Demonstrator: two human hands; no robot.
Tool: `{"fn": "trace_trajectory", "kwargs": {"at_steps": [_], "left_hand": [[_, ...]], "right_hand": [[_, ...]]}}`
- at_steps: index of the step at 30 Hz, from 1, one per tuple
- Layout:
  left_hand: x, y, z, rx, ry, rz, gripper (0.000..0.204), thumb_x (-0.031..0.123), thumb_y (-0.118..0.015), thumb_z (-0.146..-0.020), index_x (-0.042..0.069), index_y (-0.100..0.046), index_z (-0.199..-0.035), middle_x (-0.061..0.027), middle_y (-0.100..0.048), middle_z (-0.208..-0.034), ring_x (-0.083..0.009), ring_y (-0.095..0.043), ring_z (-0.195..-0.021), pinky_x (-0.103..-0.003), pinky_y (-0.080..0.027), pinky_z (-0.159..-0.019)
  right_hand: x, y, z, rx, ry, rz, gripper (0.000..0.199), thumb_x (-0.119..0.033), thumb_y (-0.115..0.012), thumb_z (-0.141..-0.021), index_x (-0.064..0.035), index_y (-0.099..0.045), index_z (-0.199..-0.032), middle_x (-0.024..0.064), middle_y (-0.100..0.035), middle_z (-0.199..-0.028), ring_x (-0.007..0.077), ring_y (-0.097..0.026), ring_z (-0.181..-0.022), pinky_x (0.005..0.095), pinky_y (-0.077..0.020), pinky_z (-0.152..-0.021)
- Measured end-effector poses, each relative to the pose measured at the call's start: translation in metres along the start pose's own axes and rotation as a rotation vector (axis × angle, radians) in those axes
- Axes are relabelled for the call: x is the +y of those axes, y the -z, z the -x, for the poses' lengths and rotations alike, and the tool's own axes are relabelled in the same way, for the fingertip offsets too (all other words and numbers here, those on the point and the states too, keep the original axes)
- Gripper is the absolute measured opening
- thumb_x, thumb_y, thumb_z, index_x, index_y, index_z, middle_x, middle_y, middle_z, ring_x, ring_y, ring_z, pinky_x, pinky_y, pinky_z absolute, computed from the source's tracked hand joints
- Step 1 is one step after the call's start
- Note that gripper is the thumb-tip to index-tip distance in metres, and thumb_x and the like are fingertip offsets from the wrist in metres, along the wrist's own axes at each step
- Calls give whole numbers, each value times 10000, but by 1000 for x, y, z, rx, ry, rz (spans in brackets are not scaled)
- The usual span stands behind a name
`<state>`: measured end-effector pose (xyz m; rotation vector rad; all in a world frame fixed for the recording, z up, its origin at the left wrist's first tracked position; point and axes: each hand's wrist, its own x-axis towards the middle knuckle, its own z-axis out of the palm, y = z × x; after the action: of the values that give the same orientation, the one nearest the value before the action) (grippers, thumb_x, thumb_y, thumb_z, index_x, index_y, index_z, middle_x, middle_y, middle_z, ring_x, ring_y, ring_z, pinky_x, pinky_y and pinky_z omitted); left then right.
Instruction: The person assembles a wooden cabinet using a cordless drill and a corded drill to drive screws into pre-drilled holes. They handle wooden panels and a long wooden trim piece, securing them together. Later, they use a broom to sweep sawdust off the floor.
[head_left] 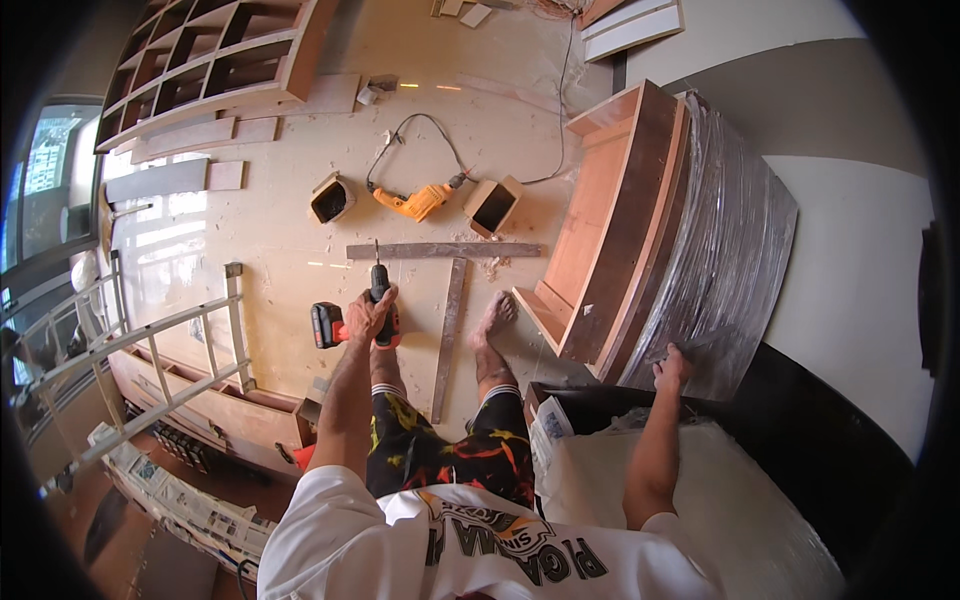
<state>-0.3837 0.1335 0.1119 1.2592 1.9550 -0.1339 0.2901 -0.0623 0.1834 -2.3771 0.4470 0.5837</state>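
My left hand (366,318) is closed around the grip of a red and black cordless drill (380,283). Its bit points away from me, toward the left end of a dark wooden strip (440,251) on the floor. Off to the right, my right hand (673,369) is by the lower part of a furniture stack in clear plastic wrap (715,230). Its fingers look curled at a thin greyish flat piece, which I cannot make out clearly. Beside that stack, an open reddish-brown wooden drawer box (605,220) stands on edge.
A yellow corded drill (418,202) lies between two small open cardboard boxes, the left box (331,199) and the right box (494,206). A second strip (449,330) runs between my feet. A metal ladder (160,340) is at left, a compartment shelf (215,65) farther back.
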Motion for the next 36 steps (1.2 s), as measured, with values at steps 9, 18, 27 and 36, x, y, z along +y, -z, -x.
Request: {"fn": "trace_trajectory", "kwargs": {"at_steps": [9, 18, 27, 36], "left_hand": [[-153, -46, -150, -134, -38, -12, 765, 705, -702, -779, -40, -646, -950, -290, -708, -876, -444, -703, -877, -506, -538, -785], [-267, -73, -265, -104, -10, -109, 760, 698, -678, -815, -34, -630, -1012, -289, -709, -942, -439, -679, -956, -497, -496, -904], [-217, 0, -264, -256, -41, 21, 789, 712, -717, -775, -46, -622, -971, -296, -702, -863, -445, -705, -836, -505, -535, -768], [-182, 12, -312, -170, -584, -389, 404, 427, -605, -989, 232, -605, -1343, -266, -639, -931, -433, -670, -763, -472, -557, -705]], "right_hand": [[23, 70, -49, 95, -100, -139, 155, -370, -711, -823, -279, -595, -871, -61, -411, -778, 102, -393, -691, 292, -345, -620], [25, 55, -22, -235, 759, 184, 351, -293, -564, -977, -9, -620, -1175, 116, -600, -888, 239, -578, -740, 363, -489, -601], [8, -188, 297, -38, 537, -290, 362, -477, -530, -1027, -200, -433, -816, -74, -349, -635, 37, -351, -463, 223, -248, -348], [115, -426, 247, -396, 688, 739, 517, -507, -749, -875, -9, -618, -826, 171, -612, -738, 375, -617, -724, 483, -483, -687]]}}
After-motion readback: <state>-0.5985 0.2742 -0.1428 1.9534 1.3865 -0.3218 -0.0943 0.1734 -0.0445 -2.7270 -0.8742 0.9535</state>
